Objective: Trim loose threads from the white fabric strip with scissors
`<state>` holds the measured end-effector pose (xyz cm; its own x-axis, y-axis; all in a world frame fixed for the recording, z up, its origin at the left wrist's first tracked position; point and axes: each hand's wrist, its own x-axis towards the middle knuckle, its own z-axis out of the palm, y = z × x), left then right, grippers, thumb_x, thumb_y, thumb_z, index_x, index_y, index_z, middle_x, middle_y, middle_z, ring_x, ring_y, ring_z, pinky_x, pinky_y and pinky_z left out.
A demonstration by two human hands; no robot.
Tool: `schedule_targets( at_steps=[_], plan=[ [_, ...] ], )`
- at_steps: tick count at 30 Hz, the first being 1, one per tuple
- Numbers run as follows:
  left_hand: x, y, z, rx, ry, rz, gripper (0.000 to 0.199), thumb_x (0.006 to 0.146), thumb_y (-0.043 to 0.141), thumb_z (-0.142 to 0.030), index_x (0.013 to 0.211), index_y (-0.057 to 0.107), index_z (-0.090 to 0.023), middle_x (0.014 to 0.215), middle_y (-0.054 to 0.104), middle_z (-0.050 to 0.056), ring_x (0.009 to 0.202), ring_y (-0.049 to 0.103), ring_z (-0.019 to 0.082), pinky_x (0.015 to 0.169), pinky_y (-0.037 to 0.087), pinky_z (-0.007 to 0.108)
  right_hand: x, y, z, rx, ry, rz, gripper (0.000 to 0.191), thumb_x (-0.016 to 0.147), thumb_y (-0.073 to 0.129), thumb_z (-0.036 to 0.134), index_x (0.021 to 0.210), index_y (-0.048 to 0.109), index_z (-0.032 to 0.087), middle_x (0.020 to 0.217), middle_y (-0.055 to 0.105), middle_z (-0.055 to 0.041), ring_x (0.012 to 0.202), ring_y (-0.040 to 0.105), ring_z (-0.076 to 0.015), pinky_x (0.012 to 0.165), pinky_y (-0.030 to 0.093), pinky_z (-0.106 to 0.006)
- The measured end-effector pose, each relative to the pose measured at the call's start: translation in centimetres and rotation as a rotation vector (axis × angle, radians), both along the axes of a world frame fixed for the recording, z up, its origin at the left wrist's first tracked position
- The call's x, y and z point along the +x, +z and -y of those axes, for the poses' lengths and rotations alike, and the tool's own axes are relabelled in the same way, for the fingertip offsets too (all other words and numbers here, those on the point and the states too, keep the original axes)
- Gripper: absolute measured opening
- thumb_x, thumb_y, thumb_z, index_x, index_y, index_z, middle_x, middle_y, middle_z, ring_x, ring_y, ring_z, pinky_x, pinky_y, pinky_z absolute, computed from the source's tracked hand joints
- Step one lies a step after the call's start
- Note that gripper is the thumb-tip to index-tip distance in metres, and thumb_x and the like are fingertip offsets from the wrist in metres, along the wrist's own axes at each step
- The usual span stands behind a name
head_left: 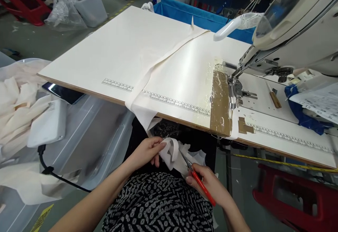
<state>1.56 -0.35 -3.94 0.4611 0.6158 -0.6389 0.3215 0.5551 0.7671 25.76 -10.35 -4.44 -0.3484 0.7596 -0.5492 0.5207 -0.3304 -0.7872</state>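
Observation:
Over my lap, my left hand [150,150] pinches a white fabric piece [171,151] that curls into a loop at its top. My right hand [204,181] is closed around red-handled scissors [202,186]. Their metal blades point up and left, against the white fabric; whether they cut into it cannot be made out. Just above, a long pale fabric strip [144,108] runs across the white table [111,45] and hangs over its front edge. The sewing machine [295,38] stands at the right, with a white band [234,123] dropping over the edge beside its needle area.
Clear plastic bins [105,133] with pale fabric pieces [16,101] stand at the left, a white power bank [49,123] with a black cable on them. A wood-handled tool [274,96] lies right of the needle. A red stool [293,196] is at lower right.

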Motion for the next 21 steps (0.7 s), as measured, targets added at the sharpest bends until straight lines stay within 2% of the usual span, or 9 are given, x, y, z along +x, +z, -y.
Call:
schedule_targets(
  at_steps=[3,6,10,13,15,19,21],
  plan=[
    [-0.3,0.4,0.6,-0.125,0.019,0.113,0.045,0.083,0.056,-0.057,0.090,0.053,-0.013,0.046,0.053,-0.003,0.040,0.050,0.008,0.041,0.035,0.014,-0.1,-0.1,-0.2,0.007,0.073,0.062,0.049,0.085,0.056,0.059,0.073,0.038,0.015,0.067,0.038,0.0032,0.062,0.032,-0.0056,0.056,0.023,-0.018],
    [-0.5,0.1,0.7,-0.254,0.074,0.165,0.046,0.079,0.062,-0.056,0.089,0.052,-0.012,0.046,0.052,-0.003,0.039,0.049,0.007,0.040,0.034,0.014,-0.1,0.1,-0.4,0.016,0.149,0.117,0.051,0.085,0.056,0.060,0.072,0.035,0.016,0.066,0.037,0.0032,0.060,0.031,-0.0055,0.053,0.019,-0.019],
    [-0.4,-0.6,0.8,-0.268,0.140,0.108,0.052,0.074,0.066,-0.058,0.091,0.054,-0.011,0.066,0.063,0.002,0.049,0.059,0.009,0.044,0.040,0.015,-0.1,0.7,-0.3,-0.008,0.217,0.089,0.050,0.085,0.055,0.061,0.073,0.038,0.016,0.067,0.041,0.0027,0.061,0.032,-0.0061,0.055,0.021,-0.018],
    [-0.3,-0.7,1.2,-0.259,0.203,0.073,0.054,0.070,0.068,-0.059,0.091,0.055,-0.010,0.068,0.062,0.001,0.053,0.061,0.009,0.046,0.041,0.016,-0.4,0.8,-0.2,-0.047,0.236,0.024,0.049,0.085,0.054,0.061,0.075,0.039,0.016,0.069,0.041,0.0029,0.062,0.032,-0.0061,0.057,0.024,-0.018],
    [-0.2,-0.5,1.6,-0.262,0.234,0.091,0.053,0.070,0.070,-0.058,0.088,0.054,-0.011,0.065,0.060,0.000,0.053,0.061,0.009,0.046,0.041,0.015,-0.7,0.4,-0.3,-0.057,0.191,0.051,0.049,0.086,0.053,0.061,0.074,0.039,0.016,0.068,0.041,0.0026,0.062,0.033,-0.0064,0.056,0.024,-0.018],
    [-0.2,-0.2,2.2,-0.311,0.203,0.148,0.047,0.075,0.067,-0.054,0.089,0.053,-0.012,0.059,0.063,0.003,0.053,0.061,0.011,0.050,0.045,0.016,-0.6,-0.4,-0.7,-0.046,-0.062,0.143,0.049,0.092,0.040,0.062,0.074,0.038,0.016,0.067,0.042,0.0016,0.062,0.038,-0.0081,0.057,0.026,-0.019],
    [-0.4,0.0,2.4,-0.330,0.198,0.166,0.045,0.077,0.066,-0.052,0.091,0.053,-0.011,0.063,0.066,0.006,0.058,0.064,0.012,0.056,0.049,0.017,-0.3,-0.2,-0.8,-0.014,-0.082,0.172,0.049,0.092,0.040,0.062,0.073,0.036,0.017,0.066,0.040,0.0021,0.062,0.037,-0.0081,0.058,0.026,-0.019]
  ],
)
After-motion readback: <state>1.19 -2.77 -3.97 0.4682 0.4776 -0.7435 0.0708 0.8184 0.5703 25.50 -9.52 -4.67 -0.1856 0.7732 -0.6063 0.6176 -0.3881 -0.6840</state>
